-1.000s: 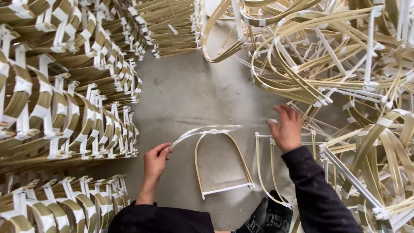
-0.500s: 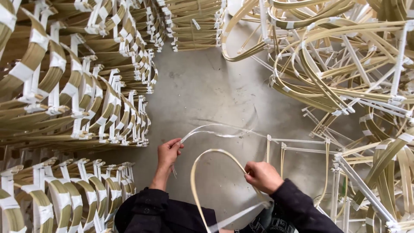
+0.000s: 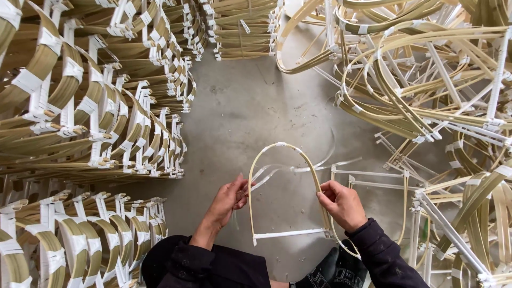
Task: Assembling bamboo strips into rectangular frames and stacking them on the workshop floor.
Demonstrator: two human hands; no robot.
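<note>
The right hand (image 3: 344, 204) grips the arched bamboo frame (image 3: 282, 192) by its right leg. The left hand (image 3: 228, 200) pinches a clear strip (image 3: 298, 168) above the concrete floor (image 3: 256, 112).

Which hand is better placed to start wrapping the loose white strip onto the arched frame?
Left. The left hand already pinches the white strip beside the arched frame, while the right hand grips the frame's right leg, steadying it.

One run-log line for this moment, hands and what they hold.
left hand: pinching strip | right hand: gripping arched frame | frame: upright on floor | stacks: left
</note>
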